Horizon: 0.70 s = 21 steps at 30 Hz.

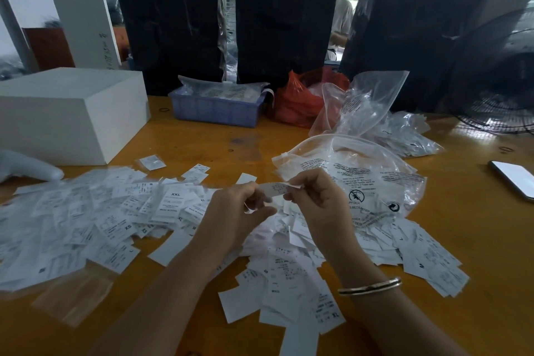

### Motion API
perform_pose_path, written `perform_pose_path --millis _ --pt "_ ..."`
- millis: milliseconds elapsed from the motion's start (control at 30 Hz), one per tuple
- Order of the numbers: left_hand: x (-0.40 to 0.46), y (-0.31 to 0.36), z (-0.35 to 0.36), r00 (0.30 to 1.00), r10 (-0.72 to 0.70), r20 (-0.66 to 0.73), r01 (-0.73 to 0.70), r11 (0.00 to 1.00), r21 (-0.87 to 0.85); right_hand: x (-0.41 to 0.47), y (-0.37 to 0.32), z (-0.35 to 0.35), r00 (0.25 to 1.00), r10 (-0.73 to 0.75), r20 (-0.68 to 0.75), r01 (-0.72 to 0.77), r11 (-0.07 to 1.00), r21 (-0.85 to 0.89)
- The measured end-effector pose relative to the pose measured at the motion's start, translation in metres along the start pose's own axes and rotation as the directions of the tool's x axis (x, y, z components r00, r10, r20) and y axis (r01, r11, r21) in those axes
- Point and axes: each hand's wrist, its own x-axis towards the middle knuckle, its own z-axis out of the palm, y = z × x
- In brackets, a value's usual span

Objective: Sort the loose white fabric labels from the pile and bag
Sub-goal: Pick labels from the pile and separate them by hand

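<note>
A white fabric label (276, 188) with small print is stretched between both hands above the table. My left hand (237, 211) pinches its left end and my right hand (315, 196) pinches its right end; a bangle sits on the right wrist. A wide pile of loose white labels (95, 217) with size marks such as XXL and XS covers the yellow table (225, 141) to the left, and more labels (289, 277) lie below the hands. A clear printed plastic bag (372, 179) lies open just right of my right hand.
A white box (69, 113) stands at the back left. A blue crate (216, 108), a red plastic bag (300, 98) and more clear bags (367, 104) sit behind. A phone (513, 182) lies at the right edge. Black bundles and a fan stand beyond the table.
</note>
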Motion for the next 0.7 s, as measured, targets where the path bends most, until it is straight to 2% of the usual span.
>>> perform_pose_path --millis 233,433,500,633,700 --pt "0.0 0.001 -0.001 1.0 0.022 0.005 -0.022 0.999 0.027 -0.003 0.0 0.001 0.999 -0.011 0.031 0.012 0.999 -0.036" --pt "-0.001 0.0 -0.003 0.998 0.056 -0.015 -0.056 0.998 -0.02 -0.002 0.001 0.0 0.997 -0.014 0.077 0.023 0.992 -0.121" --pt "-0.001 0.001 -0.002 0.998 0.055 -0.017 -0.055 0.998 -0.043 -0.001 0.001 -0.001 0.998 0.02 0.056 -0.017 0.999 -0.05" --pt "-0.001 0.002 -0.003 0.999 0.042 -0.009 -0.043 0.996 -0.076 0.004 0.001 -0.008 0.988 0.15 -0.034 -0.136 0.954 0.267" --pt "-0.001 0.002 -0.002 0.999 0.045 0.001 -0.045 0.997 -0.063 0.005 0.001 -0.009 0.989 0.146 -0.03 -0.131 0.95 0.284"
